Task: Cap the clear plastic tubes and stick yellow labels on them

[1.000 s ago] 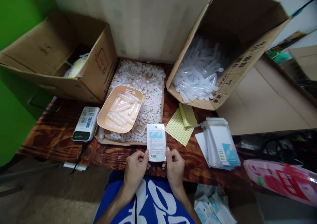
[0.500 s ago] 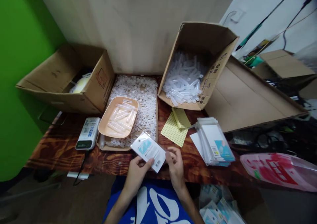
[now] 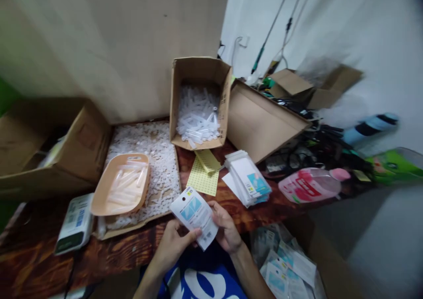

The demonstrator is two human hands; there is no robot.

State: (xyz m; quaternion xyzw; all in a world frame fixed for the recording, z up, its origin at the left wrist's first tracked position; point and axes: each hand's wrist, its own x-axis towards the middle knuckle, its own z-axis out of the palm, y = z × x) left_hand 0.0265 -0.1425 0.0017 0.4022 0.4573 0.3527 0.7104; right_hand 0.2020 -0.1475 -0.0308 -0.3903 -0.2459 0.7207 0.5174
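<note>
A small white packet with a blue label (image 3: 194, 215) is held over the near edge of the wooden table (image 3: 139, 246), tilted to the left. My left hand (image 3: 173, 244) pinches its lower edge with thumb and fingers. My right hand (image 3: 224, 229) grips its right side, fingers curled behind it. A stack of similar flat packets (image 3: 246, 178) lies on the table to the right. Just left of the packet a peach tray (image 3: 119, 186) holding clear tubes rests on a flat carton of small white caps (image 3: 158, 167).
An open box of clear tubes (image 3: 198, 105) stands at the back. Yellow sticker sheets (image 3: 203, 173) lie before it. A large carton (image 3: 42, 149) and a white device (image 3: 74, 224) are at left. A pink bottle (image 3: 310, 185) lies at right. Loose packets (image 3: 284, 270) sit below the table.
The view has swung right and is blurred. The packet went from upright to tilted left, and my right hand has closed back onto its right side.
</note>
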